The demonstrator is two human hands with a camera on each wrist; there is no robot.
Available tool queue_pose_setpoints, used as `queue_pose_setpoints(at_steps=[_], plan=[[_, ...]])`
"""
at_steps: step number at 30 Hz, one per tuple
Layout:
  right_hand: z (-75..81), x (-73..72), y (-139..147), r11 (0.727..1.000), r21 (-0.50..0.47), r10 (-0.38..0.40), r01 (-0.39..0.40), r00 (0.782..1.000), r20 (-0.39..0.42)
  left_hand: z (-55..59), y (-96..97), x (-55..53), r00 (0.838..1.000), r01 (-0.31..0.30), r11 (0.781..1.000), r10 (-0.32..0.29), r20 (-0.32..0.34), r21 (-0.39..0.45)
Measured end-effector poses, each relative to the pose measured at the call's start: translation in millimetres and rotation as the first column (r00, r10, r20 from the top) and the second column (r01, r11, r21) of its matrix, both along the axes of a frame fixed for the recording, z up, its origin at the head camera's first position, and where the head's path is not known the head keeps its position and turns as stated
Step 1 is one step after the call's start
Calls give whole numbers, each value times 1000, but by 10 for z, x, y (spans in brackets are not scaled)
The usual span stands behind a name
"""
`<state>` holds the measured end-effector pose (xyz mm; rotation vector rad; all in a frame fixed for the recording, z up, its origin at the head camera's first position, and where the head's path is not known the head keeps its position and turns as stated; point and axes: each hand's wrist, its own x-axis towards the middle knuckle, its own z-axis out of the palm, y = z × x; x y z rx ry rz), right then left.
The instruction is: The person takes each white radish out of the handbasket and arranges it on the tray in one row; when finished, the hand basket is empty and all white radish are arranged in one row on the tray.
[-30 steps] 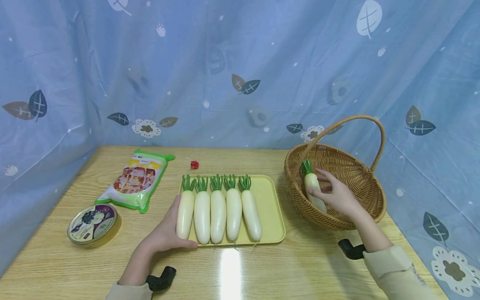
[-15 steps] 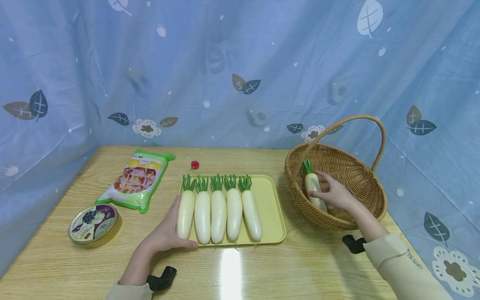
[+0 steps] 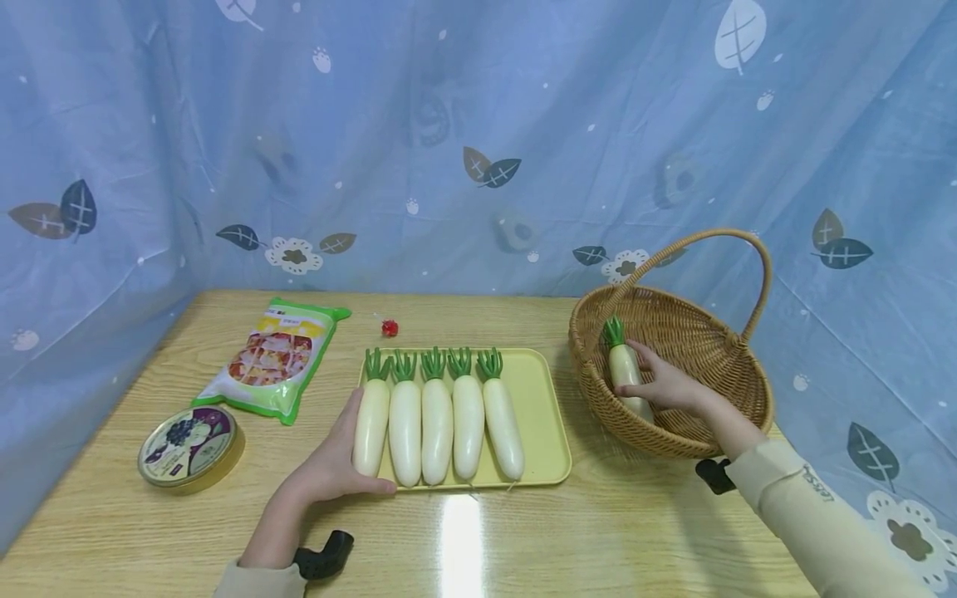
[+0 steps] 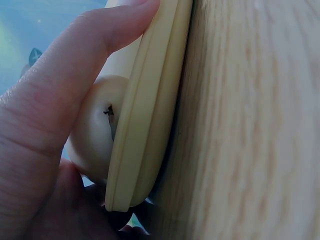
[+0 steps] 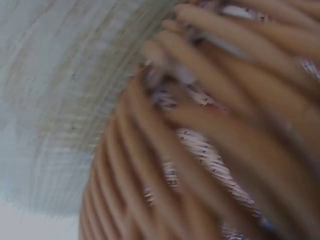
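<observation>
Inside the wicker basket (image 3: pixel 673 332) at the right, my right hand (image 3: pixel 661 384) holds a white radish (image 3: pixel 624 365) with green tops, thumb and fingers on either side of it. The radish leans along the basket's left wall, its lower end partly hidden by the rim. A yellow tray (image 3: pixel 542 415) bears several more white radishes (image 3: pixel 437 432) side by side, tops pointing away. My left hand (image 3: pixel 336 461) grips the tray's near left corner; its thumb (image 4: pixel 95 45) lies along the front rim, beside a radish's tip (image 4: pixel 97 130).
A green-edged food bag (image 3: pixel 272 357) and a round tin (image 3: pixel 187 448) lie on the left of the wooden table (image 3: pixel 523 548). A small red object (image 3: pixel 390 328) sits behind the tray. Close wicker weave (image 5: pixel 200 150) fills much of the right wrist view.
My right forearm and wrist have swung slightly right and up, while the hand keeps its hold on the radish in the basket. The left hand and the tray have stayed put.
</observation>
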<state>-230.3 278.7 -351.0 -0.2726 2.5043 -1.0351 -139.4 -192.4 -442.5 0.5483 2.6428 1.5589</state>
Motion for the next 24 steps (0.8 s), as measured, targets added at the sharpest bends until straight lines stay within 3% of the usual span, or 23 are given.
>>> queue_pose_setpoints(at_steps=[9, 24], plan=[[-54, -57, 52, 997, -76, 22, -16, 997, 71, -3, 4, 6, 1000, -11, 1000, 11, 22, -10], [-64, -54, 16, 999, -40, 15, -13, 999, 43, 8, 1, 20, 999, -22, 999, 24, 48, -32]])
